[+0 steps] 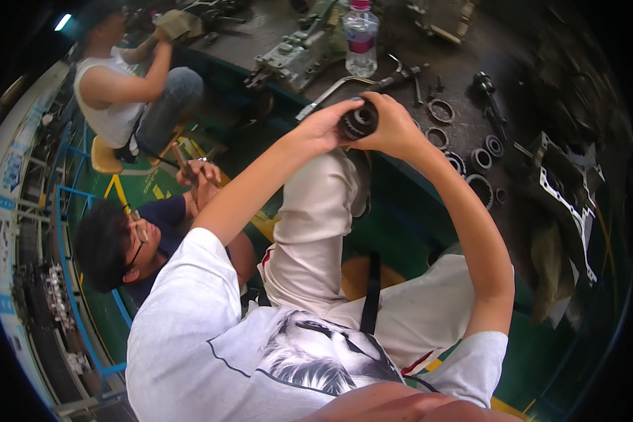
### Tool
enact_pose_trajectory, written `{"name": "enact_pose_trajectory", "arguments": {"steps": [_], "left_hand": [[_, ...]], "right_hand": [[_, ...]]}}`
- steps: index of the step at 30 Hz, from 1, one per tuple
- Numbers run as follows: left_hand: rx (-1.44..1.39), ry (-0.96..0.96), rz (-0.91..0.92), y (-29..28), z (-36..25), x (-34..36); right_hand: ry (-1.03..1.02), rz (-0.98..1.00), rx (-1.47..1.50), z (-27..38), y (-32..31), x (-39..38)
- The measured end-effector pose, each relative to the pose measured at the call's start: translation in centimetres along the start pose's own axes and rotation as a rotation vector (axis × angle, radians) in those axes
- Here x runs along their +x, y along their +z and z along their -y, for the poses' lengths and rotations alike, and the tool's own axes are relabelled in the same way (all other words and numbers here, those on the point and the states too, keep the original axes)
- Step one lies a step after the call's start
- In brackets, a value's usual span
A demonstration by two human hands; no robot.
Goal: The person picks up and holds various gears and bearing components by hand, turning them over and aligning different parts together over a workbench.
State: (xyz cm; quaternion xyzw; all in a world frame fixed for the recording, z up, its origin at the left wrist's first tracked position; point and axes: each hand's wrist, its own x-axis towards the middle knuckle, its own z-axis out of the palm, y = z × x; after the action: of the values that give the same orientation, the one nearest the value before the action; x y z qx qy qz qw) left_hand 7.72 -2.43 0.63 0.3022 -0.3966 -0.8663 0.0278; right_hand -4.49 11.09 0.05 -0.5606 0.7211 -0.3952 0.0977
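A dark, toothed round gear part [359,121] with a hole through its middle is held up between my two hands, over my knee at the workbench edge. My left hand [328,125] grips its left side, thumb near the top. Around its right side and top curl the fingers of my right hand [394,125]. Just beyond my hands a bent metal wrench handle [337,90] lies on the bench. To the right of them rest several metal rings [441,110] and bearings [481,160].
On the dark workbench [464,63] stand a water bottle [361,42] and a metal housing [288,60]. A shaft [491,102] and a flat gasket-like frame [566,197] lie to the right. One person [148,239] is close at my left; another [119,84] sits farther off.
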Motion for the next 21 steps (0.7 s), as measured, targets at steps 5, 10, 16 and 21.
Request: {"name": "enact_pose_trajectory", "arguments": {"steps": [5,10,16,21], "left_hand": [[0.206,0.051,-0.05,-0.2,0.5,0.7],[0.256,0.072,-0.063,-0.9,0.0,1.0],[0.257,0.085,-0.062,-0.6,-0.3,1.4],[0.37,0.061,-0.096,-0.1,-1.0,2.1]], "right_hand": [[0.064,0.069,-0.013,-0.8,-0.7,-0.2],[0.038,0.047,-0.055,-0.7,-0.5,0.1],[0.03,0.041,-0.219,0.0,-0.8,-0.3],[0.085,0.028,-0.234,0.4,-1.1,-0.1]]}}
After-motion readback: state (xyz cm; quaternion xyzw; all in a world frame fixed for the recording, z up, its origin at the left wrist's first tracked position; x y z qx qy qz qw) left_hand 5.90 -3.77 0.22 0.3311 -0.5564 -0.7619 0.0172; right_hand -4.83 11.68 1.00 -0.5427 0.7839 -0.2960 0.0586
